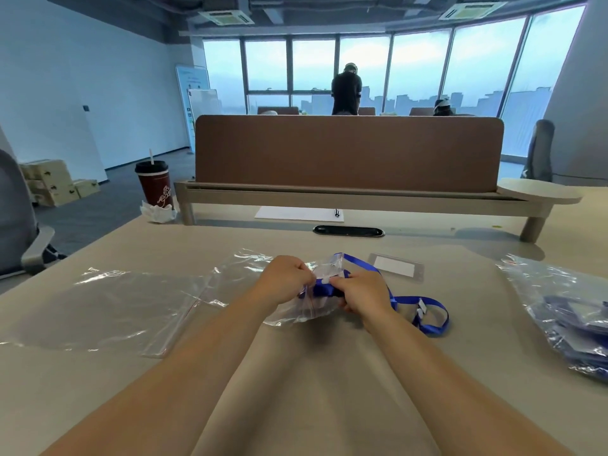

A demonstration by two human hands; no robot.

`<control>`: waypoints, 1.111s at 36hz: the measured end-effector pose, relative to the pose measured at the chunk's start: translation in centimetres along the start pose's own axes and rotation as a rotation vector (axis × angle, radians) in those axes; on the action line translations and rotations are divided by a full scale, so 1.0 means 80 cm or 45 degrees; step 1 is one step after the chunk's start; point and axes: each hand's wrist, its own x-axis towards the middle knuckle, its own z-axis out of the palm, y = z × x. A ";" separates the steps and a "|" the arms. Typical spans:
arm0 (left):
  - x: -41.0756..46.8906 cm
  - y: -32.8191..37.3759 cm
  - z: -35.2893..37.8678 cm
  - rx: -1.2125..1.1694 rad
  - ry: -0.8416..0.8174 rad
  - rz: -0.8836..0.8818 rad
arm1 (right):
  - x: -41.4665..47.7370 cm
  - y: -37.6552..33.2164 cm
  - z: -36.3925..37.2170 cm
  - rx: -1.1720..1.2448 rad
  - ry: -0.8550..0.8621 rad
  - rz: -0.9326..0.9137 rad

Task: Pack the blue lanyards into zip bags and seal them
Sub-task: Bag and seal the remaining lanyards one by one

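Fingers of the left hand are pinching the zip bag mouth over the counter; the right hand is gripping the blue lanyard, half inside. Its trailing loop could be jamming the seal.

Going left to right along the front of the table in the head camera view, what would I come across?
Flat empty zip bag → left hand → right hand → loose loop of the blue lanyard → filled zip bag.
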 end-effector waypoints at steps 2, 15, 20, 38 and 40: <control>0.001 -0.001 -0.002 -0.045 -0.005 -0.016 | -0.001 0.001 -0.002 -0.068 0.008 -0.024; 0.007 -0.008 -0.008 -0.057 -0.041 -0.027 | -0.007 0.005 -0.014 0.129 -0.198 0.057; 0.006 -0.004 -0.008 -0.011 -0.048 0.016 | -0.015 -0.007 -0.017 0.265 -0.293 0.189; 0.005 -0.004 -0.028 -0.091 -0.112 -0.013 | 0.004 -0.010 -0.014 0.274 -0.148 0.223; 0.004 -0.002 -0.031 -0.034 -0.120 -0.013 | 0.005 -0.012 -0.013 0.237 -0.157 0.196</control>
